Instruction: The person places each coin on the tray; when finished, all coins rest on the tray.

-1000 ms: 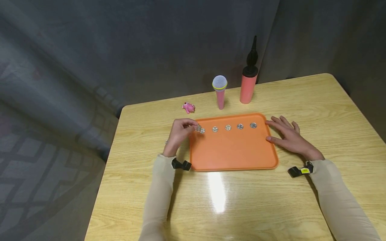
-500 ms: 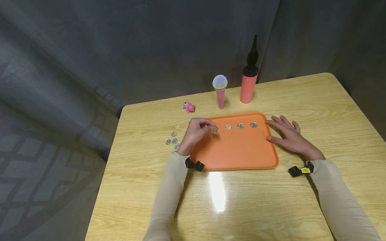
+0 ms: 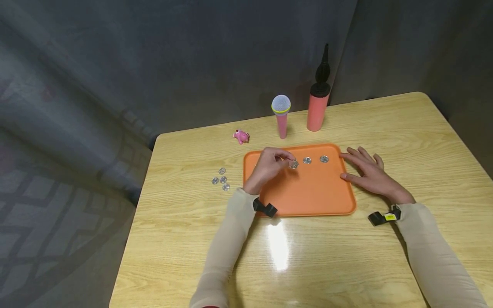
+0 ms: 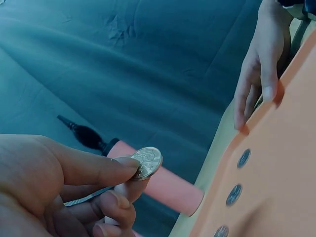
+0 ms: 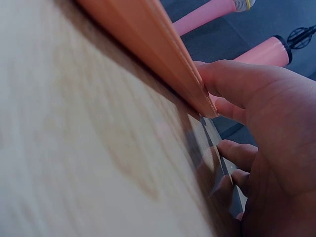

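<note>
My left hand (image 3: 269, 165) is over the orange tray (image 3: 308, 196), pinching a silver coin (image 4: 149, 163) between thumb and forefinger. Held on its edge, that coin is raised above the tray in the left wrist view. Along the tray's far side lies a row of coins, among them one coin (image 3: 307, 161) and another (image 3: 324, 159) near the right end. My left hand hides part of the row in the head view. My right hand (image 3: 363, 173) has its fingers spread, with thumb and forefinger touching the tray's right rim (image 5: 190, 74).
Several loose coins (image 3: 223, 180) lie on the wooden table (image 3: 173, 222) left of the tray. Behind it are a small pink toy figure (image 3: 241, 136), a pink toy microphone (image 3: 281, 119) and an upright pink pump (image 3: 317, 111) with a black nozzle. A grey curtain hangs beyond the table.
My left hand has moved right along the row of coins, from the tray's left end to near its middle, still pinching the coin. My right hand has stayed at the right rim.
</note>
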The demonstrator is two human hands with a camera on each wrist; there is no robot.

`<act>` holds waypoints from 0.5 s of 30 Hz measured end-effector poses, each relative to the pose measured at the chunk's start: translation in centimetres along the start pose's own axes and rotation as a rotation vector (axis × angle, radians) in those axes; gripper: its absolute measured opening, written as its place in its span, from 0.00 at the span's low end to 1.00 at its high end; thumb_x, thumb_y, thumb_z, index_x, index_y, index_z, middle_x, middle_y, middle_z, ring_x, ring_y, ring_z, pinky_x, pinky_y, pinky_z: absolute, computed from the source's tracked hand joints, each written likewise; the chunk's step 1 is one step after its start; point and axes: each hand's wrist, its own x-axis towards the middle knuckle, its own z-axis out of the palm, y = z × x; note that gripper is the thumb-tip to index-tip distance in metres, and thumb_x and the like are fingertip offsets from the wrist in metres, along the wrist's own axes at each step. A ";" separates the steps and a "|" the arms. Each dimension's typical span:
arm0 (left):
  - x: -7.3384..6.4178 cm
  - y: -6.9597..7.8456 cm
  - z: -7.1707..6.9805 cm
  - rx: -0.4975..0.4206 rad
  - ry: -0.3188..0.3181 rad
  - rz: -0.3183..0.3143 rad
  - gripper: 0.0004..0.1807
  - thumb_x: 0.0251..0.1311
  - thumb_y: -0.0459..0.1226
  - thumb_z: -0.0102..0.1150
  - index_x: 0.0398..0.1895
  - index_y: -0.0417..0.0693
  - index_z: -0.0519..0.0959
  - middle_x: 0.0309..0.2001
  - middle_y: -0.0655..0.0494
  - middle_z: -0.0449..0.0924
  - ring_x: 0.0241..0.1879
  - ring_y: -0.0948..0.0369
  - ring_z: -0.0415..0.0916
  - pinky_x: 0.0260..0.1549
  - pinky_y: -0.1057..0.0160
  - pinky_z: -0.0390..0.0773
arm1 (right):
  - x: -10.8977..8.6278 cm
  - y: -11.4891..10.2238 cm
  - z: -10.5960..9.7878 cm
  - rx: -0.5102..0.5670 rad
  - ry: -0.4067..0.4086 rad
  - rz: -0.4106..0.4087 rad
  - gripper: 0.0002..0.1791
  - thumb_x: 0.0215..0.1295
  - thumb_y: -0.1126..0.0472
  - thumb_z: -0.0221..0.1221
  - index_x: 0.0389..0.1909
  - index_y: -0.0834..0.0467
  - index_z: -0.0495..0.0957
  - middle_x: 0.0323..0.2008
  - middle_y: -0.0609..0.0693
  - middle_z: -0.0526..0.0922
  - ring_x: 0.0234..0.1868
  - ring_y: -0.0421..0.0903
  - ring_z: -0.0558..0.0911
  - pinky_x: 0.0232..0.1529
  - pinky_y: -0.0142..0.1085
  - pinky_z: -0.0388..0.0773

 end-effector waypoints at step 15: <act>1.5 0.8 4.0 -0.021 -0.051 0.020 0.05 0.62 0.28 0.63 0.35 0.40 0.88 0.39 0.45 0.89 0.27 0.67 0.71 0.26 0.73 0.71 | 0.0 0.0 0.0 0.005 -0.001 0.002 0.38 0.68 0.54 0.62 0.76 0.55 0.60 0.78 0.69 0.48 0.80 0.68 0.36 0.70 0.68 0.19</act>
